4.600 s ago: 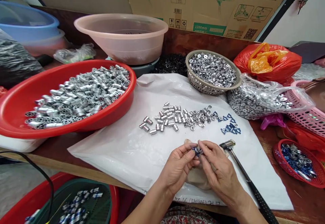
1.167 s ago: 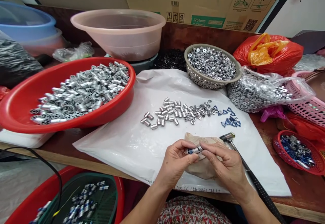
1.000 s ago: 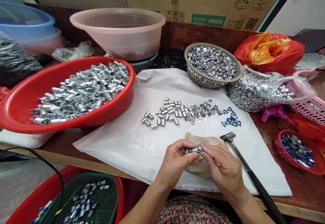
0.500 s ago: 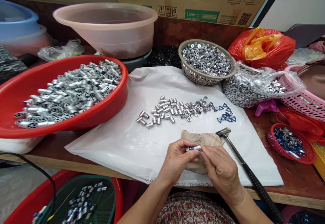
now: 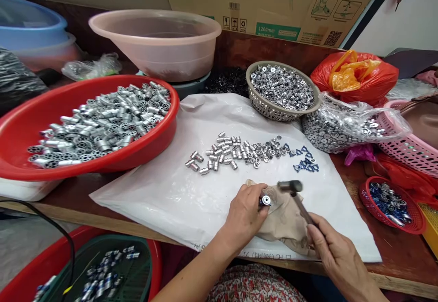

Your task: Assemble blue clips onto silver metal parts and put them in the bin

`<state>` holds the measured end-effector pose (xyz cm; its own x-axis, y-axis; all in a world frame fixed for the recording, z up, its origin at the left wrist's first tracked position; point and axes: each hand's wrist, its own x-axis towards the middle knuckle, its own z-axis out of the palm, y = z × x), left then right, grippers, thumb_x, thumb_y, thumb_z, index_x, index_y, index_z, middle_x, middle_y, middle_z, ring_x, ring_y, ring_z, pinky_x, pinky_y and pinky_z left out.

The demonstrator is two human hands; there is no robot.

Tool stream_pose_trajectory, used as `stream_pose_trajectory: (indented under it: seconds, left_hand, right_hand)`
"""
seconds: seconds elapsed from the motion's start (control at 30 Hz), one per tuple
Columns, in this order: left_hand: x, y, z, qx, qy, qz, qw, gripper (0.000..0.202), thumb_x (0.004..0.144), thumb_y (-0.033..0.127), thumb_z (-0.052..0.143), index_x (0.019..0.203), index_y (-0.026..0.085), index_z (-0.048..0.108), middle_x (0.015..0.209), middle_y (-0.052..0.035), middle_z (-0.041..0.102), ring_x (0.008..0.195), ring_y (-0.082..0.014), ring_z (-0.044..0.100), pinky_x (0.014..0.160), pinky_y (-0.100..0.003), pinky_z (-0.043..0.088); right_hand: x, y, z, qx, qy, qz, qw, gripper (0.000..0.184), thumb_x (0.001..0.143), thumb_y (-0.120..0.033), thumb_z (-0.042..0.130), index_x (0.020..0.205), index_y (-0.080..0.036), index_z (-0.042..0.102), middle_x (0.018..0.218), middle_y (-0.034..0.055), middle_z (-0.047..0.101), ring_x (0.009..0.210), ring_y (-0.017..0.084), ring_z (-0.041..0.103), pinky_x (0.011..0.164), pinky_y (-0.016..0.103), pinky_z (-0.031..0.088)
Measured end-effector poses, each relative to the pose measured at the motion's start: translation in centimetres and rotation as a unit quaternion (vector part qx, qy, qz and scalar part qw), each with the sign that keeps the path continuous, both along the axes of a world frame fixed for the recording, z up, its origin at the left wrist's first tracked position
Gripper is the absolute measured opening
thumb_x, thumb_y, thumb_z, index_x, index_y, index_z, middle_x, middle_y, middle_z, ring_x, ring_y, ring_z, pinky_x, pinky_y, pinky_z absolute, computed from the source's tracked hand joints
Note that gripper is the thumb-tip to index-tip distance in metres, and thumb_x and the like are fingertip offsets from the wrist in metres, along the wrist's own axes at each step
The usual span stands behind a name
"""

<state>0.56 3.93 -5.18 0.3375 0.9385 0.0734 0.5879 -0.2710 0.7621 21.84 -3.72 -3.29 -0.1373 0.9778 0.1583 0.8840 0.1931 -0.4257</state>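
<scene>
1. At 6 o'clock, the left hand (image 5: 243, 217) firmly pinches a metal cylinder with a blue collar (image 5: 264, 200), end up, over a folded beige cloth (image 5: 285, 229), which seems placed as a cushion.
2. At 5 o'clock, the right hand (image 5: 337, 256) clenches a small hammer (image 5: 290, 186), its blurred head near the cylinder.
3. At 12 o'clock, loose aluminium parts (image 5: 232, 151) and blue clips (image 5: 306, 163) lie on a white plastic sheet (image 5: 143, 197), all within easy reach.
4. At 10 o'clock, a red basin (image 5: 150, 137) holds more cylinders, kept apart from the work.

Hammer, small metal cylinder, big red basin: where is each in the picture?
Hammer (image 5: 290, 186), head view, on its blurred metal head.
Metal cylinder (image 5: 264, 200), head view, on its end face.
Red basin (image 5: 167, 126), head view, on its outer wall.
</scene>
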Motion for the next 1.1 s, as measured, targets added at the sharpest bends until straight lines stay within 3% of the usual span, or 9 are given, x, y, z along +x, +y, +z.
stream_pose_trajectory:
  seconds: [0.17,0.27,0.5,0.57,0.67,0.77,0.87,1.0,1.1]
  left_hand:
    - [-0.3,-0.3,0.0,-0.008,-0.023,0.006,1.000,0.045,0.071,0.012,0.054,0.115,0.018,0.050,0.098,-0.0063,0.064,0.091,-0.0240,0.052,0.076,-0.037,0.046]
    - [-0.3,-0.3,-0.1,-0.016,-0.030,0.008,0.999,0.044,0.073,0.013,0.053,0.116,0.017,0.050,0.098,-0.0068,0.064,0.091,-0.0242,0.052,0.077,-0.037,0.045]
    - [-0.5,-0.4,-0.1,-0.020,-0.039,0.009,0.999,0.042,0.073,0.013,0.053,0.114,0.020,0.051,0.097,-0.0055,0.064,0.087,-0.0237,0.053,0.075,-0.036,0.045]
    - [-0.5,-0.4,-0.3,-0.020,-0.039,0.010,0.999,0.044,0.071,0.012,0.053,0.114,0.020,0.051,0.096,-0.0052,0.064,0.088,-0.0237,0.054,0.074,-0.036,0.046]
    - [-0.4,-0.4,-0.4,-0.017,-0.035,0.015,0.999,0.046,0.070,0.010,0.052,0.114,0.019,0.052,0.093,-0.0058,0.064,0.089,-0.0238,0.056,0.074,-0.035,0.047]
    - [-0.3,-0.3,-0.4,0.001,-0.032,0.011,0.999,0.042,0.071,0.009,0.050,0.112,0.018,0.053,0.094,-0.0068,0.065,0.088,-0.0238,0.056,0.074,-0.036,0.048]
    - [-0.7,-0.5,-0.3,0.031,-0.034,-0.005,0.999,0.039,0.073,0.010,0.049,0.110,0.019,0.054,0.097,-0.0074,0.065,0.089,-0.0238,0.057,0.076,-0.037,0.049]
    - [-3.8,-2.2,-0.4,0.063,0.007,0.044,0.997,0.031,0.077,0.013,0.046,0.105,0.020,0.057,0.090,-0.0066,0.063,0.084,-0.0221,0.058,0.070,-0.034,0.051]
    - [-9.2,-4.9,-1.4,0.082,0.066,0.125,0.987,0.026,0.079,0.020,0.049,0.102,0.025,0.059,0.089,-0.0042,0.064,0.083,-0.0213,0.061,0.070,-0.033,0.052]
  right_hand:
    - [-1.5,-0.9,2.0,0.100,-0.022,0.085,0.991,0.052,0.091,-0.025,0.042,0.142,-0.023,0.030,0.114,0.0062,0.067,0.092,0.018,0.069,0.075,0.022,0.057]
    - [-1.6,-0.7,1.8,0.101,-0.032,0.144,0.984,0.056,0.091,-0.022,0.042,0.144,-0.022,0.026,0.118,0.0061,0.064,0.098,0.020,0.066,0.078,0.023,0.057]
    - [-2.1,-0.3,0.2,0.087,-0.008,0.136,0.987,0.056,0.091,-0.020,0.042,0.144,-0.021,0.025,0.123,0.0071,0.061,0.106,0.019,0.062,0.083,0.024,0.055]
    - [-1.5,-0.2,-0.7,0.065,-0.019,0.109,0.992,0.052,0.091,-0.021,0.042,0.142,-0.021,0.030,0.117,0.0079,0.065,0.101,0.019,0.064,0.081,0.025,0.056]
    - [0.5,-0.1,-2.0,0.074,-0.078,-0.032,0.994,0.042,0.093,-0.029,0.039,0.133,-0.021,0.044,0.096,0.0066,0.068,0.080,0.018,0.068,0.063,0.024,0.056]
    - [2.9,0.7,-2.8,0.065,-0.150,-0.107,0.981,0.035,0.092,-0.041,0.038,0.110,-0.022,0.061,0.085,0.0051,0.068,0.073,0.020,0.065,0.059,0.029,0.054]
    - [5.3,3.7,-3.1,0.031,-0.129,-0.112,0.985,0.034,0.089,-0.046,0.040,0.090,-0.023,0.066,0.088,0.0055,0.068,0.081,0.022,0.064,0.074,0.036,0.053]
    - [7.7,11.0,-4.1,0.058,-0.057,-0.125,0.989,0.052,0.087,-0.048,0.038,0.124,-0.014,0.051,0.130,0.0166,0.049,0.124,0.030,0.042,0.101,0.048,0.037]
    - [7.7,16.0,-5.8,0.039,-0.028,-0.103,0.994,0.053,0.087,-0.044,0.035,0.129,-0.014,0.046,0.139,0.0172,0.040,0.133,0.032,0.031,0.105,0.054,0.028]
